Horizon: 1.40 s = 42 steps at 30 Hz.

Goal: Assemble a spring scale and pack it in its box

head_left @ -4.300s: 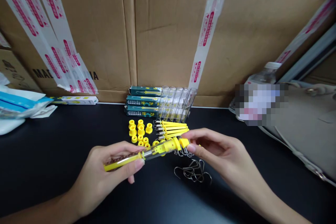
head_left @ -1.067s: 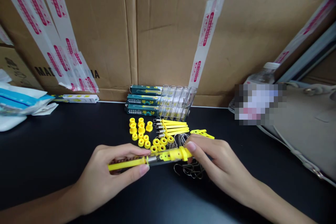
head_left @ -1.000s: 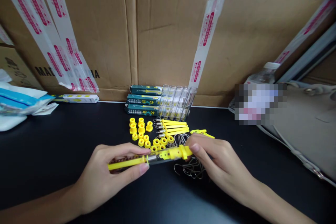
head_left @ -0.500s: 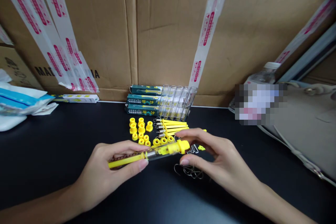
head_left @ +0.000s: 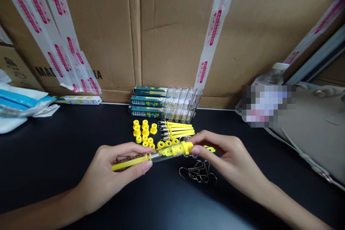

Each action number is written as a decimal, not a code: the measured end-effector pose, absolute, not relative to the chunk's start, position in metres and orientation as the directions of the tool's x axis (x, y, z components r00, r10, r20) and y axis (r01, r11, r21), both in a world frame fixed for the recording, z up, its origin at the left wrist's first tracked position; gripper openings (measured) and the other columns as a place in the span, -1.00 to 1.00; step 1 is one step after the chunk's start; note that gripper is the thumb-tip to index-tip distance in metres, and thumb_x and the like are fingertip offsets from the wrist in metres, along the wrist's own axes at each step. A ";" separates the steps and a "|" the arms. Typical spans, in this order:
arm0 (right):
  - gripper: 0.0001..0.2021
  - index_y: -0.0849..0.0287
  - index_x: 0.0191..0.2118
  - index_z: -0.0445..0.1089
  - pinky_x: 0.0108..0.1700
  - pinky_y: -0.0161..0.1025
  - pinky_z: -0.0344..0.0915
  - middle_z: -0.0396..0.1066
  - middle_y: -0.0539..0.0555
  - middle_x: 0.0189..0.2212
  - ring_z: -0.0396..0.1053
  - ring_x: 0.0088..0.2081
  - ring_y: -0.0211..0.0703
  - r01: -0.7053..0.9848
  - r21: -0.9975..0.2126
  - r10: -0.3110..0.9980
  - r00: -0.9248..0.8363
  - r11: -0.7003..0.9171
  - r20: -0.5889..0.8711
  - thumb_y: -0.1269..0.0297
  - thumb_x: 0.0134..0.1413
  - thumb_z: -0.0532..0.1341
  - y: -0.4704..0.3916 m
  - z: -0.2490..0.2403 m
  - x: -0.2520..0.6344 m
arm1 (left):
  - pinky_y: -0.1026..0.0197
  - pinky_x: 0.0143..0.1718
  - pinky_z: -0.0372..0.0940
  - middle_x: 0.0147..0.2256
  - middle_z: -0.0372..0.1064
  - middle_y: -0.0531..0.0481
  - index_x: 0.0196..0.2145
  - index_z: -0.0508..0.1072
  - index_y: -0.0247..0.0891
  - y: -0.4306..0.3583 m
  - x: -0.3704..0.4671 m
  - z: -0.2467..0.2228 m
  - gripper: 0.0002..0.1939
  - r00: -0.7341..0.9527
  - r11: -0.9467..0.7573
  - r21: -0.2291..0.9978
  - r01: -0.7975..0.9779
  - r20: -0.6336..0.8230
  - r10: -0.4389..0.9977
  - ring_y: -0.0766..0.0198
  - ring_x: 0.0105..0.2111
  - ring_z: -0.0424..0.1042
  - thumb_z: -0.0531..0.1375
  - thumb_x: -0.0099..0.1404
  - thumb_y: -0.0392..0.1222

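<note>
My left hand [head_left: 113, 169] is closed around the clear tube of a spring scale [head_left: 157, 154], which lies nearly level, its right end slightly higher. A yellow rod and a metal spring show inside the tube. At the right end sits a yellow cap [head_left: 185, 148], pinched between the thumb and fingers of my right hand [head_left: 223, 154]. Just behind the tube are several loose yellow caps and rings [head_left: 145, 130] and a fan of yellow rods with springs [head_left: 179, 129]. Below my right hand lies a tangle of metal hooks [head_left: 201, 172].
Green printed boxes [head_left: 147, 101] and several clear tubes [head_left: 182, 104] stand at the back against a large cardboard box [head_left: 172, 43]. A plastic bottle [head_left: 272, 77] and a beige bag [head_left: 318, 129] are at the right. A blue-white packet [head_left: 24, 100] lies at the left.
My right hand's thumb and fingers have come together on the yellow cap, where they were apart around it before. More of the metal hooks shows. My left hand has barely moved.
</note>
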State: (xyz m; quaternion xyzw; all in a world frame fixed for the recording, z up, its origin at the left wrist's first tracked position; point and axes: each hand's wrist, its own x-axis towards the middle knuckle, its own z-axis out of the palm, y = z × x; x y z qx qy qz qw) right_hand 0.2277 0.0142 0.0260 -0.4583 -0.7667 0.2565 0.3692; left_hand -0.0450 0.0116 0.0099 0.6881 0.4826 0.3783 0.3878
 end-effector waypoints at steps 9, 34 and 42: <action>-0.87 0.07 -0.18 0.50 -0.17 -0.31 0.43 0.57 -0.02 -0.27 0.53 -0.26 -0.18 0.415 -0.793 0.889 -0.311 0.445 0.336 0.17 0.20 0.33 0.013 0.027 0.227 | 0.36 -0.30 0.49 -0.53 0.58 0.11 -0.24 0.68 -0.07 0.014 -0.045 0.006 -0.82 0.263 -0.259 0.900 0.349 0.172 0.949 0.28 -0.52 0.57 0.39 0.16 -0.10; -0.91 0.11 -0.25 0.45 -0.28 -0.29 0.32 0.51 -0.04 -0.37 0.45 -0.35 -0.20 0.535 -0.653 0.844 -0.367 0.536 0.392 0.24 0.29 0.25 0.012 0.028 0.228 | 0.45 -0.34 0.47 -0.44 0.64 0.14 -0.21 0.67 -0.04 0.012 -0.044 0.007 -0.83 0.284 -0.291 0.877 0.382 0.188 0.940 0.32 -0.47 0.60 0.37 0.20 -0.12; -0.66 0.11 -0.39 0.30 -0.26 -0.24 0.27 0.38 -0.02 -0.47 0.34 -0.42 -0.19 0.585 -0.501 0.770 -0.467 0.637 0.434 0.25 0.46 -0.02 0.011 0.023 0.228 | 0.47 -0.43 0.43 -0.44 0.63 0.16 -0.22 0.67 -0.04 0.011 -0.046 0.007 -0.83 0.320 -0.354 0.839 0.412 0.231 0.919 0.34 -0.50 0.58 0.37 0.19 -0.14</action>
